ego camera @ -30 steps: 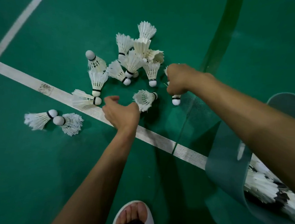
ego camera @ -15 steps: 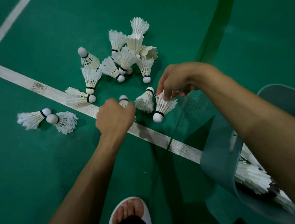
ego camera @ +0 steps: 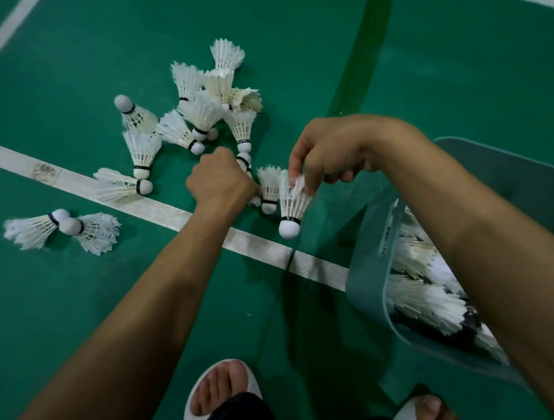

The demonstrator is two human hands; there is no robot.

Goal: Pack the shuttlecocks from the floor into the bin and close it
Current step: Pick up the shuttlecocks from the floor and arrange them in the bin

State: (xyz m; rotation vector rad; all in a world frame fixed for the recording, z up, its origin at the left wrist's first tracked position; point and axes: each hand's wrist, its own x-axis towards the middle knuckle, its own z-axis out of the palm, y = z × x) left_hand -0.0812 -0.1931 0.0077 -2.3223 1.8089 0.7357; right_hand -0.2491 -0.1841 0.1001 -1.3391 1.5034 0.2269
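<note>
Several white feather shuttlecocks lie in a pile [ego camera: 211, 105] on the green court floor, and two more [ego camera: 65, 229] rest cork to cork at the left. My right hand [ego camera: 330, 151] pinches the feathers of one shuttlecock [ego camera: 291, 207], which hangs cork down above the white line. My left hand [ego camera: 221, 180] is closed around a shuttlecock [ego camera: 244, 161] whose cork pokes out above the knuckles; another shuttlecock [ego camera: 269, 189] stands right beside it. The grey-green bin [ego camera: 370, 250] stands open at the right, with many shuttlecocks stacked inside, partly hidden by my right forearm.
A white court line [ego camera: 156, 210] runs across the floor under my hands. The bin's lid [ego camera: 516, 182] lies open behind my right arm. My feet in white sandals [ego camera: 221, 394] stand at the bottom edge, close to the bin.
My right hand has carried its shuttlecock nearer to the bin. My left hand has closed on a shuttlecock and shifted right towards the one standing beside it.
</note>
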